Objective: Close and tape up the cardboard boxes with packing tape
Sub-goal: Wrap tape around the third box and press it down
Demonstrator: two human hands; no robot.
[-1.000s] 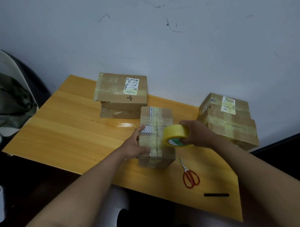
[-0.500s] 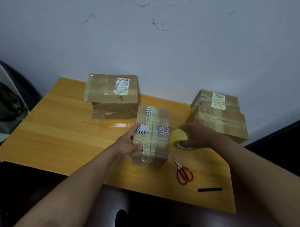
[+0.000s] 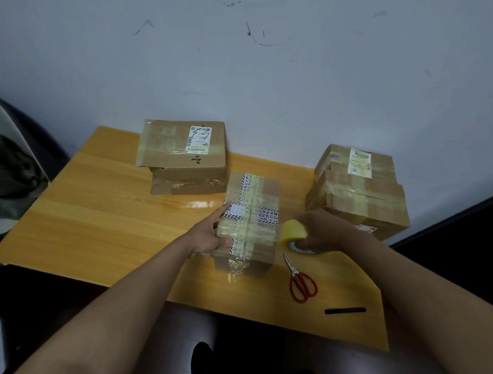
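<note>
Centrally, small taped box (image 3: pixel 250 223) sits on wooden table (image 3: pixel 101 220). Left hand (image 3: pixel 209 235) grips its left side, index finger extended; right hand (image 3: pixel 322 230) grips yellow tape roll (image 3: pixel 294 235) just right. Red scissors (image 3: pixel 300 280) lower right.

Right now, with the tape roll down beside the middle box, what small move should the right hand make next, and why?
Probably pull the tape roll down the box's right side. The right hand grips the roll low beside that box, while the left hand holds its left side steady. The scissors lie near for cutting afterwards.
</note>
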